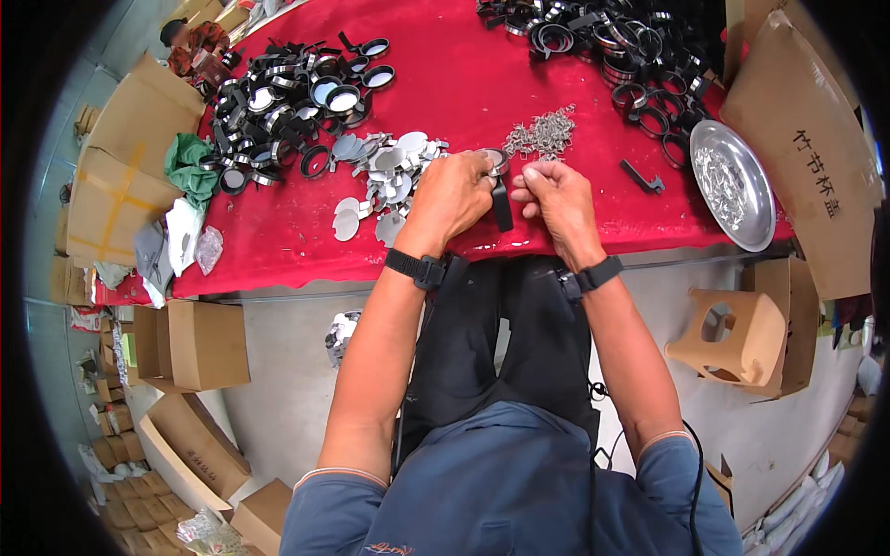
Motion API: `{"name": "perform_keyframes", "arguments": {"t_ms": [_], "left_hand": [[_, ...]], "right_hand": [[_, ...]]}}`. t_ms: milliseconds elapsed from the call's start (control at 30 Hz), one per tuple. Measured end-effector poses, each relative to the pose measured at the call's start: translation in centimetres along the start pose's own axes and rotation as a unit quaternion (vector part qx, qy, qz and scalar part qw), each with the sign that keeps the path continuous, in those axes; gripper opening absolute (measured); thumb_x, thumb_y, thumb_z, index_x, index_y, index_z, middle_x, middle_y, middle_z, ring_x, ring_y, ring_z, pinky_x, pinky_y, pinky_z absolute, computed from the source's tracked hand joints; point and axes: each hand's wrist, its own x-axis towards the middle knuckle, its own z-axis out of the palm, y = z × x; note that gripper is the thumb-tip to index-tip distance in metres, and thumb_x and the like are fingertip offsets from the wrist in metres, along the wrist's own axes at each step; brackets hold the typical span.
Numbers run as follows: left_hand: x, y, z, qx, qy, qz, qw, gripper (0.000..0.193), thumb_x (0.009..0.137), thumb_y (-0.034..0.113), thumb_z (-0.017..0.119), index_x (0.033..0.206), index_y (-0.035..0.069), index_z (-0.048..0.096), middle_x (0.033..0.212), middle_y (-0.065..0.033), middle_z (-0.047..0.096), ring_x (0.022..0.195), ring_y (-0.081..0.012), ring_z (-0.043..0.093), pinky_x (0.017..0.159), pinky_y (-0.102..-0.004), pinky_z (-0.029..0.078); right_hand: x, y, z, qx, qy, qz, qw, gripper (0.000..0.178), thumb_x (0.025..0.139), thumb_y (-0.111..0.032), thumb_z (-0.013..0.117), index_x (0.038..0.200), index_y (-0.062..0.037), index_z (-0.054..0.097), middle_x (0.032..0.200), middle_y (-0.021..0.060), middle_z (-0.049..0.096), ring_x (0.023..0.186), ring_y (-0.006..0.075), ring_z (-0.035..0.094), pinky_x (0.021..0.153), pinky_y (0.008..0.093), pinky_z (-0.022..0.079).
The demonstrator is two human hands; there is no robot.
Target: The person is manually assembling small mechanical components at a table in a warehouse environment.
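My left hand [452, 196] is closed on a ring-shaped lid with a black handle [502, 211], which points down toward the table's front edge. Just right of it, my right hand [565, 206] has thumb and forefinger pinched together; whatever lies between them is too small to make out. Grey flat discs [347, 225] lie in a loose heap left of my left hand. Beyond my right hand is a small pile of tiny metal pieces [547, 135]. A single black handle piece [642, 178] lies farther right on the red cloth [454, 74].
Black-handled ring lids [278, 116] are heaped at the back left, and black rings [630, 56] at the back right. A round metal tray [764, 232] of small parts sits by a cardboard box [807, 148]. Below stands a tan stool [732, 338]. Another person [197, 46] sits far left.
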Motion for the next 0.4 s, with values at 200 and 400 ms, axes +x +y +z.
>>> {"name": "perform_keyframes", "arguments": {"t_ms": [200,400], "left_hand": [[0.2,-0.4,0.2,0.025,-0.014,0.009,1.000,0.032,0.095,0.010,0.069,0.123,0.001,0.080,0.128,-0.0229,0.078,0.111,-0.0448,0.076,0.100,-0.0471,0.061],[0.4,-0.3,0.2,0.053,-0.021,0.014,0.998,0.035,0.094,0.011,0.068,0.125,0.001,0.080,0.130,-0.0245,0.077,0.118,-0.0451,0.075,0.105,-0.0466,0.060]], "right_hand": [[1.6,2.6,2.3,-0.015,0.051,0.003,0.999,0.024,0.108,-0.022,0.075,0.112,0.0018,0.075,0.088,0.0043,0.074,0.068,0.0079,0.063,0.054,0.0253,0.049],[1.8,3.5,2.4,-0.005,0.046,0.008,0.999,0.029,0.105,-0.026,0.078,0.109,0.0025,0.076,0.085,0.0027,0.073,0.067,0.0082,0.062,0.054,0.0264,0.048]]}}
